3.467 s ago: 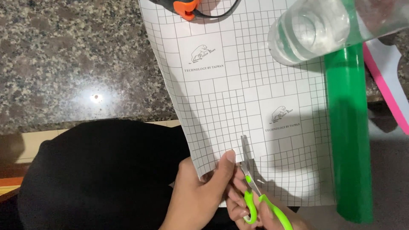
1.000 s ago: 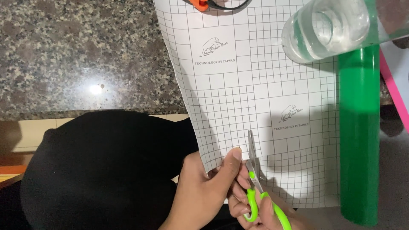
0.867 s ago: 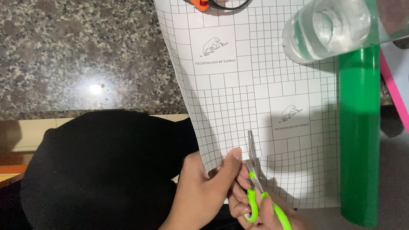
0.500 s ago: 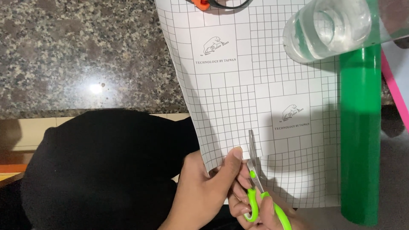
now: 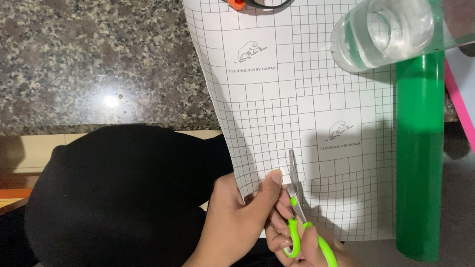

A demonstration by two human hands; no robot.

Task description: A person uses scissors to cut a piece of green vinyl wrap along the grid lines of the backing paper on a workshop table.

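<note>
A white sheet with a black grid hangs over the edge of a granite counter, unrolled from a green roll at its right. My left hand pinches the sheet's lower edge, thumb on top. My right hand grips green-handled scissors. Their blades point up into a short cut in the sheet, just right of my left thumb.
A clear plastic bottle lies on the sheet's upper right. An orange and black tool sits at the sheet's top edge. A pink-edged sheet shows at far right. My dark-clothed lap fills the lower left.
Compared with 3.5 s ago the scissor blades sit slightly higher in the sheet, and the view has shifted a little. Over the last second almost nothing moves.
</note>
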